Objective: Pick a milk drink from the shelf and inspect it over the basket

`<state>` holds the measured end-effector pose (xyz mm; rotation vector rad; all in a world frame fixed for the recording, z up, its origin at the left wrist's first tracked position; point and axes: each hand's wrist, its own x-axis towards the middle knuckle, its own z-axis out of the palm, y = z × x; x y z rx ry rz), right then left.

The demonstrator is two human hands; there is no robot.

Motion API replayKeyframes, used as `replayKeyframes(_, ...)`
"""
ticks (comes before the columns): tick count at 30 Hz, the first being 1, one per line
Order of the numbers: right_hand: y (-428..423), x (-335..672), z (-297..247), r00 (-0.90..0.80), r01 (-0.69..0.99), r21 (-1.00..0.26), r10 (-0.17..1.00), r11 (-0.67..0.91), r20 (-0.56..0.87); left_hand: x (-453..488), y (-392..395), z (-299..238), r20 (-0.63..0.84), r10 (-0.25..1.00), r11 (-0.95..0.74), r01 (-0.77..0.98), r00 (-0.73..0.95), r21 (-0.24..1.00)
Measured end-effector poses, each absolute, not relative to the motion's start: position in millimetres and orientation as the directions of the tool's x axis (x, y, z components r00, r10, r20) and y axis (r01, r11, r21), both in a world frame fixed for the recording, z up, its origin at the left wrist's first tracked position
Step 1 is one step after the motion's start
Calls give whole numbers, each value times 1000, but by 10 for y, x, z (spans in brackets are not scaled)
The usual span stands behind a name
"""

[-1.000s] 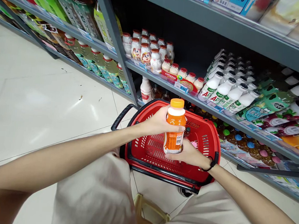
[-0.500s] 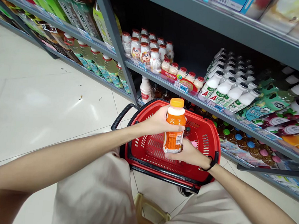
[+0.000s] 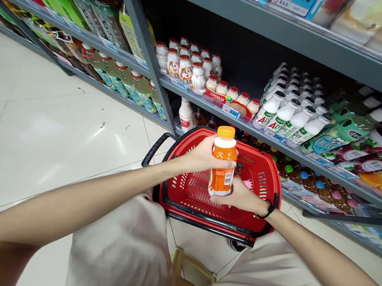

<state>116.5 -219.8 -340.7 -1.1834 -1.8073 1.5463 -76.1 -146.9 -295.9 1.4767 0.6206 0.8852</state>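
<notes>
An orange-capped drink bottle (image 3: 220,174) with an orange and white label is held nearly upright between both hands. My left hand (image 3: 205,155) grips its upper part, thumb near the neck and fingers across the label. Lower down, my right hand (image 3: 238,195) is wrapped round the base from the right; a dark band circles that wrist. Beneath the bottle stands a red shopping basket (image 3: 181,199) with a black handle (image 3: 157,147). Inside it, a dark green cap (image 3: 239,165) and a pink round piece (image 3: 247,184) show partly behind the hands.
Beyond the basket, a grey shelf (image 3: 194,95) carries small red-capped bottles (image 3: 185,65), white dark-capped bottles (image 3: 276,110) and other drinks. Larger bottles (image 3: 137,86) line the shelving at left. A pale stool (image 3: 181,265) shows between my knees on the tiled floor (image 3: 62,137).
Almost nothing differs. Both hands keep the same hold on the bottle, and the basket stays in place.
</notes>
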Motion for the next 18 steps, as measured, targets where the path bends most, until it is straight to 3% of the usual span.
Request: replayKeyframes(18,-2203,1187,-3408,-524,313,-950,833,-6,-178,-761,-1470,-2956,137,824,-75,-135,550,988)
